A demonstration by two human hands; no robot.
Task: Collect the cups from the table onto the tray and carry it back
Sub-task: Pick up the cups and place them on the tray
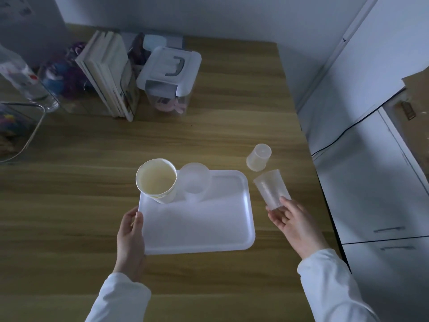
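Note:
A white rectangular tray (199, 228) lies on the wooden table. At its far left corner stand a white paper cup (156, 180) and, right of it, a low clear plastic cup (195, 182). My left hand (131, 238) grips the tray's left edge. To the right of the tray, my right hand (292, 223) holds a tall clear plastic cup (271, 188) by its base, tilted, just above the table. Beyond it a small translucent cup (258, 157) stands upside down on the table.
A stack of books (109, 73), a clear lidded container (169, 75) and clear bins with colourful items (27, 89) line the table's far left. The table's right edge (308, 145) borders white cabinets (371, 159).

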